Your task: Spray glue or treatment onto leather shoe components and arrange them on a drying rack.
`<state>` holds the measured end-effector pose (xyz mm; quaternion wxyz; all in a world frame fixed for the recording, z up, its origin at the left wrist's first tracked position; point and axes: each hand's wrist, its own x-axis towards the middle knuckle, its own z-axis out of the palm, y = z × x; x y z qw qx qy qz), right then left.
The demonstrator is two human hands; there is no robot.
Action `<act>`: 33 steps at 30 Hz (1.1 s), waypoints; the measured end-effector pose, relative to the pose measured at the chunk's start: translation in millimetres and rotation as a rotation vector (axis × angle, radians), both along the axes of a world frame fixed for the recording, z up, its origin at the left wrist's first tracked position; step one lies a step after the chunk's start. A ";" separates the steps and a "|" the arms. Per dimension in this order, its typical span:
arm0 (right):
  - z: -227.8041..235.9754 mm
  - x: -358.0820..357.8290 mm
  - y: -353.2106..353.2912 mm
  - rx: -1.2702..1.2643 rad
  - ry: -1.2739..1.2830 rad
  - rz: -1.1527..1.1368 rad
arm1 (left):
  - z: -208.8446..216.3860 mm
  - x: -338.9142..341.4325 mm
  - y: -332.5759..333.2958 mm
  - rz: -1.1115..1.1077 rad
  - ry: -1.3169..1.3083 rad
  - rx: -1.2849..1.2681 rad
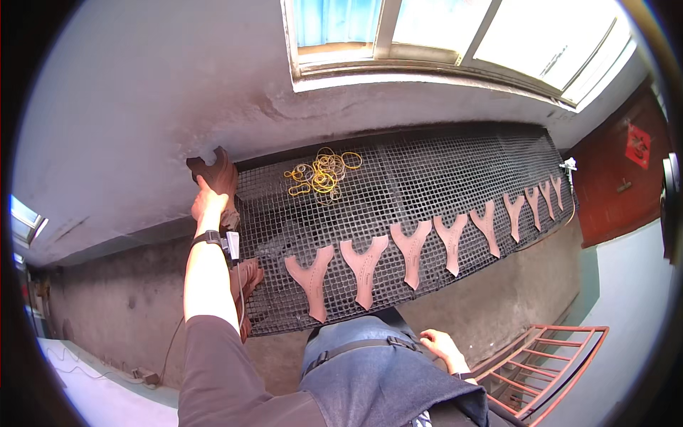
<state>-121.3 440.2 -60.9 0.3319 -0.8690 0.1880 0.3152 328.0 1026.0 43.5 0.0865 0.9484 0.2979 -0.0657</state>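
Head view: a brown forked stack sits at the far left corner of the mesh table, close to the wall, though whether it rests on the mesh or just past its edge is unclear. The left hand is on it, index finger laid forward along its top; how far the thumb and other fingers close around it cannot be told. So the stack lies straight ahead of that hand, its long axis roughly in line with the forearm, while the right hand is far off, outside the table's near edge, loosely bent with nothing visible in it. The stack's fork points away from the person, toward the wall, its stem running back under the hand. Nearer along the table's left end is another brown stack. Along the table's near side runs a row of pinkish-brown Y-shaped pieces, forks away from the person, stems toward the near edge. Yellow bands lie tangled on the table's far left part.
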 end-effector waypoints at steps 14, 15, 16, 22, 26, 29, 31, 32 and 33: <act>19.6 75.2 -36.0 -0.071 -0.094 0.186 | -25.7 -13.1 51.4 0.111 -0.924 -0.817; 21.9 77.8 -33.6 -0.060 -0.092 0.189 | -17.7 -18.0 50.6 0.117 -0.965 -0.865; 25.2 81.0 -29.7 -0.051 -0.077 0.189 | -7.6 -22.2 47.3 0.077 -1.020 -0.922; 81.1 150.4 21.8 0.426 -0.239 -0.051 | 65.0 -89.6 -22.0 -0.338 -1.063 -0.651; 162.4 227.2 79.4 0.848 -0.452 -0.188 | 90.6 -144.1 -97.5 -0.572 -1.005 -0.374; 224.4 264.2 117.4 0.746 -0.743 0.082 | 94.3 -173.9 -143.5 -0.786 -0.952 -0.264; 245.1 280.9 140.6 0.393 -1.076 0.274 | 92.1 -187.3 -166.1 -0.936 -1.036 -0.201; 250.1 289.6 148.1 0.348 -1.005 0.230 | 90.2 -193.3 -174.2 -0.961 -1.056 -0.224; 252.6 296.4 149.6 0.316 -1.005 0.226 | 88.3 -200.2 -179.3 -0.989 -1.078 -0.236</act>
